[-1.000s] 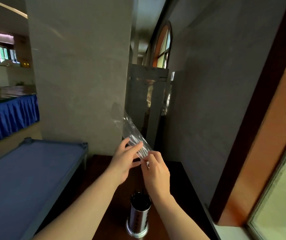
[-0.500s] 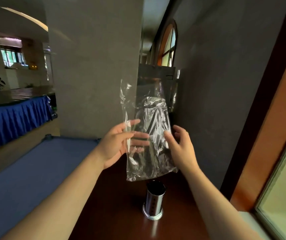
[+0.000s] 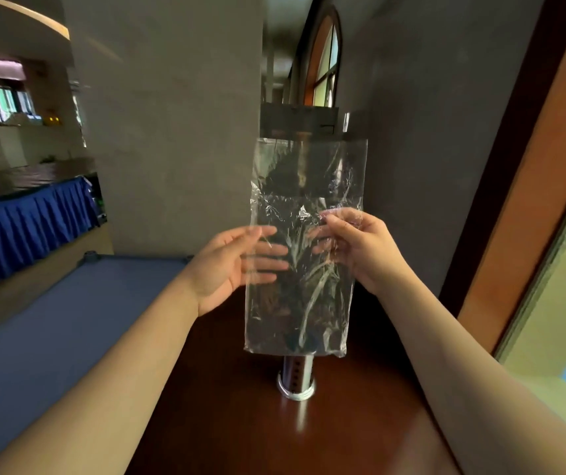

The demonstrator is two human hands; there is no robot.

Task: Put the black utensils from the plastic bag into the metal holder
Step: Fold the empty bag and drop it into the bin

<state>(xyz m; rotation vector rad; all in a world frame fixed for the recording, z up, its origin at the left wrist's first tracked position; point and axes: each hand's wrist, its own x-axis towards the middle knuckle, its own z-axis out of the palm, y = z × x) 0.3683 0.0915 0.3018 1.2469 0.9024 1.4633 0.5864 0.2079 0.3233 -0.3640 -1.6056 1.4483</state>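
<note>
A clear, crinkled plastic bag [image 3: 309, 173] hangs upright in front of me, over the dark wooden table [image 3: 240, 423]. Dark shapes, the black utensils [image 3: 291, 303], show dimly in its lower half; I cannot make out single pieces. My right hand [image 3: 360, 248] pinches the bag near its middle right. My left hand [image 3: 226, 269] holds the bag's left edge loosely, with its fingers spread behind the plastic. The perforated metal holder [image 3: 297, 378] stands on the table directly under the bag, its top hidden by the bag's bottom edge.
A flat blue surface [image 3: 69, 320] adjoins the table on the left. A grey pillar [image 3: 171, 132] rises behind it and a dark wall [image 3: 429, 132] runs along the right with a wooden window frame [image 3: 531, 200]. A blue-skirted table [image 3: 27, 228] stands far left.
The bag was bunched between both hands low over the holder; now it is lifted and spread flat, hanging upright. My hands have moved apart to its two sides.
</note>
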